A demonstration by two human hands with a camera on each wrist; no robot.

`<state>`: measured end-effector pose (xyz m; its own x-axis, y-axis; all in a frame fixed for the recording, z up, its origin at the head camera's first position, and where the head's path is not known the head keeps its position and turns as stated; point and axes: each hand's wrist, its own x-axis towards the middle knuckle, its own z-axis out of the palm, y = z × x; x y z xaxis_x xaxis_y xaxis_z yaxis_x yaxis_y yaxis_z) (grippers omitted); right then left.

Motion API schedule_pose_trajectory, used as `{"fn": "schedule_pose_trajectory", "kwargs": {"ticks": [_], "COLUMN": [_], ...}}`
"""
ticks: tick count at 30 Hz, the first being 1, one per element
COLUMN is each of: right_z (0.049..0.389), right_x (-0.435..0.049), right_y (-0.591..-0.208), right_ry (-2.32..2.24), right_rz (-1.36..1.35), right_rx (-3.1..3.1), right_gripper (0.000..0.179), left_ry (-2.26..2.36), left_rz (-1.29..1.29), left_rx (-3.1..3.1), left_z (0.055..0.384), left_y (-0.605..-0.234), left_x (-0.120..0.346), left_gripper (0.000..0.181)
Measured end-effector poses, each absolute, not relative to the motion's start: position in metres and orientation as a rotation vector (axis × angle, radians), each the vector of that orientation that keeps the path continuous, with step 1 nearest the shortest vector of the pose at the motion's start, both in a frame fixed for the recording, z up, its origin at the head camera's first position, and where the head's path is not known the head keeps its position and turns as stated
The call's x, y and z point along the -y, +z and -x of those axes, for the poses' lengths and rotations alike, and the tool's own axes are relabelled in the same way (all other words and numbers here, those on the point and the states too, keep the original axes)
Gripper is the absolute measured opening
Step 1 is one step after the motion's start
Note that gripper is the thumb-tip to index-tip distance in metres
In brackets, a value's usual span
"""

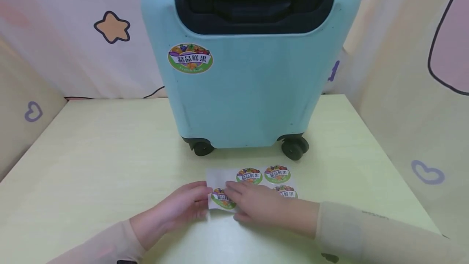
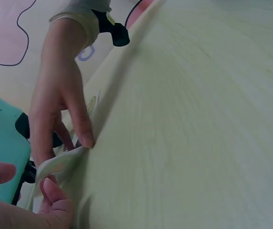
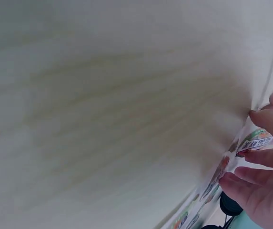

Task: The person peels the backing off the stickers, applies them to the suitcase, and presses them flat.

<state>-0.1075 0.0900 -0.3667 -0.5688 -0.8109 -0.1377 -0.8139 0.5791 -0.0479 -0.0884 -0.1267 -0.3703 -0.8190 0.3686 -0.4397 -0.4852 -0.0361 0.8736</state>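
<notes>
A white sticker sheet (image 1: 222,174) lies on the table in front of the suitcase, with several oval fruit stickers on it. Its near left end bends up off the table. At that lifted end, my left hand (image 1: 183,207) grips the edge with curled fingers, beside the front-left sticker (image 1: 220,201). My right hand (image 1: 260,205) reaches across the sheet, its outstretched fingers resting on it by the same sticker and its thumb at the near edge. In the left wrist view the raised sheet edge (image 2: 62,162) shows between both hands.
A light blue suitcase (image 1: 242,89) with a black handle recess stands upright on the table (image 1: 91,154). One oval fruit sticker (image 1: 190,65) is on its upper left front. Black wheels (image 1: 293,148) stand just behind the sheet. Patterned cloth (image 1: 73,52) hangs around the table.
</notes>
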Motion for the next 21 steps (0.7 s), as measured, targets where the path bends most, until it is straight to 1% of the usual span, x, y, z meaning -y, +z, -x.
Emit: {"fn": "schedule_pose_trajectory", "kwargs": {"ticks": [4, 7, 10, 12, 15, 21], "right_z": [0.110, 0.111, 0.111, 0.110, 0.108, 0.108], "right_x": [-0.090, -0.088, -0.084, -0.081, -0.077, -0.074], "right_y": [-0.366, -0.364, -0.361, -0.360, -0.359, -0.361], "right_ry": [-0.054, -0.174, -0.391, -0.537, -0.657, -0.743], "right_rz": [1.334, 1.298, 1.264, 1.269, 1.276, 1.250], "right_rx": [-2.676, -2.714, -2.746, -2.746, -2.740, -2.749], "right_gripper": [0.061, 0.057, 0.047, 0.038, 0.027, 0.018], "left_ry": [1.800, 1.778, 1.766, 1.756, 1.734, 1.703], "left_rz": [0.038, 0.024, -0.006, -0.037, -0.091, -0.157], "left_rx": [-1.664, -1.696, -1.746, -1.781, -1.833, -1.874], "left_z": [0.088, 0.087, 0.086, 0.086, 0.085, 0.086], "left_y": [-0.376, -0.377, -0.375, -0.374, -0.374, -0.374], "left_x": [0.129, 0.129, 0.128, 0.127, 0.125, 0.123], "left_gripper": [0.032, 0.022, 0.021, 0.023, 0.024, 0.024]}}
